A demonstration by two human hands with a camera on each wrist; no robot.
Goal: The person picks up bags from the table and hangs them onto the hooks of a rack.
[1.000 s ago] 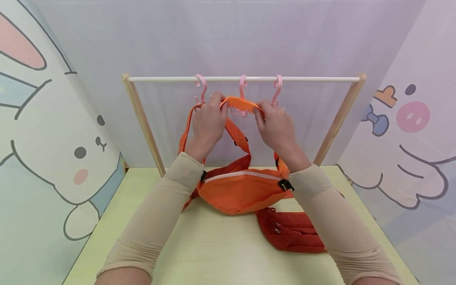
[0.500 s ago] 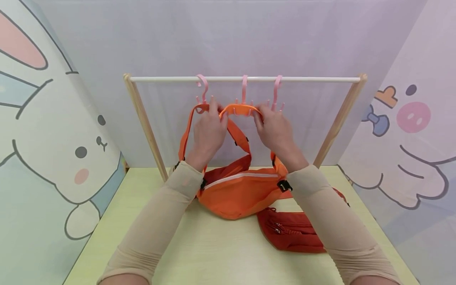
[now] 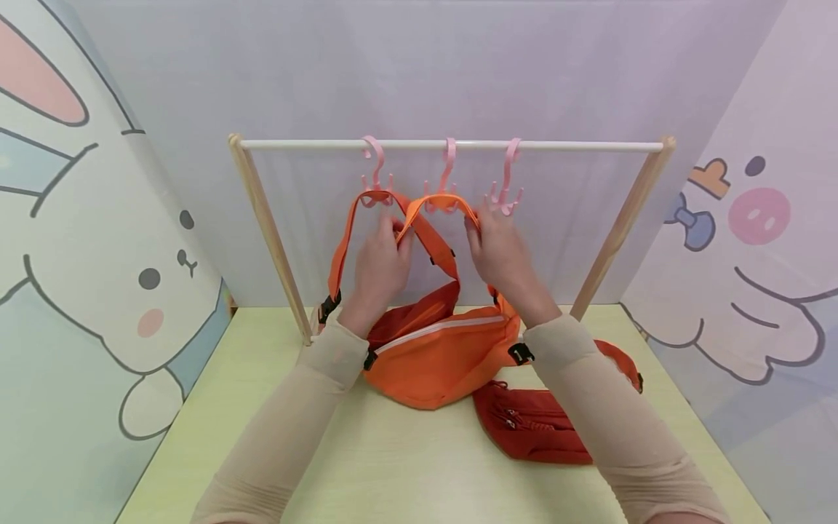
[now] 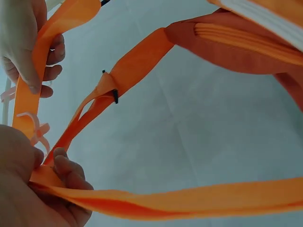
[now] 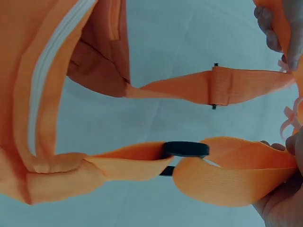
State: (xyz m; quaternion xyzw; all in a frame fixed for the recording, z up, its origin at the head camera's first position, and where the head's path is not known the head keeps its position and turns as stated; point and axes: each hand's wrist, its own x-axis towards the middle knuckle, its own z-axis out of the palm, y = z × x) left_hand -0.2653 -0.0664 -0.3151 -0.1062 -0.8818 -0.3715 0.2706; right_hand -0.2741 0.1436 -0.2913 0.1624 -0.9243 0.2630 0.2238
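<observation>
My left hand [image 3: 381, 263] pinches the left side of an orange waist bag's strap [image 3: 442, 200], and my right hand [image 3: 503, 247] holds its right side. Between the hands the strap arches over the prongs of the middle pink hook [image 3: 449, 164]. Below, the orange waist bag [image 3: 439, 367] hangs tilted, with a pale zipper across its top. In the right wrist view a black slider [image 5: 187, 149] sits on the strap below my right hand. Behind my left hand, a redder bag [image 3: 419, 314] hangs by its strap from the left pink hook [image 3: 377, 164].
A white rail [image 3: 563, 146] on wooden legs carries the hooks. The right pink hook [image 3: 507, 175] bears nothing. A dark red waist bag [image 3: 524, 429] lies on the pale table [image 3: 393, 473], partly hidden by my right forearm. Cartoon-printed walls close in both sides.
The strap has come down from in front of the middle hook to rest over its prongs. Both hands have moved lower along the strap, and the orange bag has sunk slightly.
</observation>
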